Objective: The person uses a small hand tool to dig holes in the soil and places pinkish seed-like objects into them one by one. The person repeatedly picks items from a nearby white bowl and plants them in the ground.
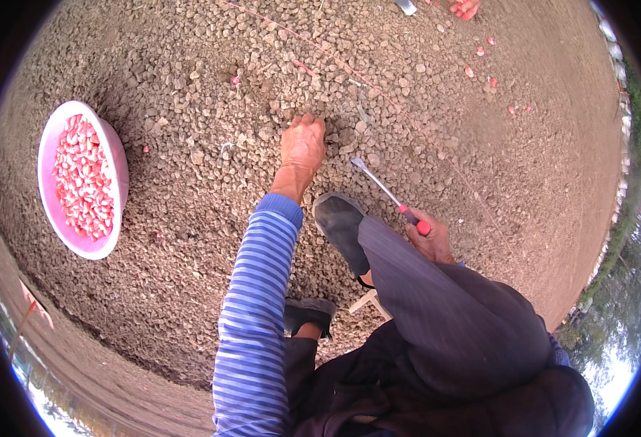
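My left hand (pixel 304 143), in a striped sleeve, reaches down to cloddy soil (pixel 211 196) with its fingers curled against the ground. The fingertips are hidden, so anything between them cannot be made out. In my right hand (pixel 433 240) is a flat-bladed screwdriver (pixel 381 185) with a red and black handle. Its tip points up and left, close to the soil beyond my shoe (pixel 338 221). Left of my left hand stands a pink plastic basin (pixel 118 164), holding many red-coated pieces that look like garlic cloves (pixel 84 180).
A pink string (pixel 375 87) runs diagonally across the soil. At the top, another person's hand (pixel 465 7) is near a metal blade (pixel 406 6). Several red pieces (pixel 469 71) are scattered at upper right. A wooden stool leg (pixel 365 300) shows beside my trouser leg.
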The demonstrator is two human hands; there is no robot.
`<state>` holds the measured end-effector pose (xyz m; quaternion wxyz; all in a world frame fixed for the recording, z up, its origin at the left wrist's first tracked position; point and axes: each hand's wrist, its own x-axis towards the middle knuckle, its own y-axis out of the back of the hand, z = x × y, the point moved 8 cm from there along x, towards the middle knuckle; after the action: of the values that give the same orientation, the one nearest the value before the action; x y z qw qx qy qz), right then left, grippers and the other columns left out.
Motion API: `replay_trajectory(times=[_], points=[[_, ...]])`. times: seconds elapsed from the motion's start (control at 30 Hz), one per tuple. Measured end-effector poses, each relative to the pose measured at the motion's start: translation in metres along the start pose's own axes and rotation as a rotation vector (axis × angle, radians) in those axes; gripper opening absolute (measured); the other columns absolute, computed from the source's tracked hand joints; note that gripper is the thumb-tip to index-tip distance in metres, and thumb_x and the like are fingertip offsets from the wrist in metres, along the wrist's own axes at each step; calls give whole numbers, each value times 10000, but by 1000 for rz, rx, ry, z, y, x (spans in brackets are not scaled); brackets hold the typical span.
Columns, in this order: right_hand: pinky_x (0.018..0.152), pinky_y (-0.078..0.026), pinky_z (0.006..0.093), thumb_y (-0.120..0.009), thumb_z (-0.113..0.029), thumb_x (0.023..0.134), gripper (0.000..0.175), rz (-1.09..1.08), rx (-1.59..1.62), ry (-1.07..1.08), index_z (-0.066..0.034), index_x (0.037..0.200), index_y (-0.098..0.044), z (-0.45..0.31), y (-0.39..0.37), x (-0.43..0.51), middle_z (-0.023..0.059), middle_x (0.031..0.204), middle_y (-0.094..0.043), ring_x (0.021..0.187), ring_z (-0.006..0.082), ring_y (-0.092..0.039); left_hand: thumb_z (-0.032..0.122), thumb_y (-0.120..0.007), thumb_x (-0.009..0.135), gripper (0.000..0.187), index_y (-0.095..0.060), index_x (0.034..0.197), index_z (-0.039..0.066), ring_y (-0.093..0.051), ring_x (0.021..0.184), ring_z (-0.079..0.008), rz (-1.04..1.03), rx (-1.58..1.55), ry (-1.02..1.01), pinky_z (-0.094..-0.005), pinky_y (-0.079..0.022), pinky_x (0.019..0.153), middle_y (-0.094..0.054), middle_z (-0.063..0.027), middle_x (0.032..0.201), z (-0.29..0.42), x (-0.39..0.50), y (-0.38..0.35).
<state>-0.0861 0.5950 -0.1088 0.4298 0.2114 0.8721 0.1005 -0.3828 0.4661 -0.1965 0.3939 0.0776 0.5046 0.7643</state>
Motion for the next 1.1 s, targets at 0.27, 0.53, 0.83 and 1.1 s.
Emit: replay_trajectory(times=[0.27,0.53,0.83,1.1], points=[[629,-450,231,-631,-30,937,368,-15,-124,99,-6,1304,-639,-9,1,0,-33,822,-601,707,42,-519,57,-654,812,165,-723,961,56,-625,1113,-293,-68,146,-30,-394,-587,832,-615,-113,1183,5,8,-16],[662,-436,220,-627,-15,934,393,-18,-31,87,12,1326,-622,5,-3,4,-39,885,-598,749,41,-510,99,-670,825,212,-688,1033,60,-626,1102,-292,-10,156,-6,-383,-584,833,-617,-109,1182,5,6,-19],[785,-476,228,-650,-35,914,399,-74,-9,-18,-1,1312,-637,4,0,8,-14,979,-626,863,73,-549,-54,-650,811,421,-588,1209,66,-685,920,-275,295,-636,125,-356,-563,801,-651,-127,1082,-35,-41,-3],[779,-480,242,-654,-55,914,385,-58,-165,114,-12,1297,-643,-6,3,10,-14,954,-622,844,73,-542,147,-718,845,133,-692,973,123,-667,887,-335,304,-220,124,-457,-552,753,-615,-95,955,-19,-25,0]])
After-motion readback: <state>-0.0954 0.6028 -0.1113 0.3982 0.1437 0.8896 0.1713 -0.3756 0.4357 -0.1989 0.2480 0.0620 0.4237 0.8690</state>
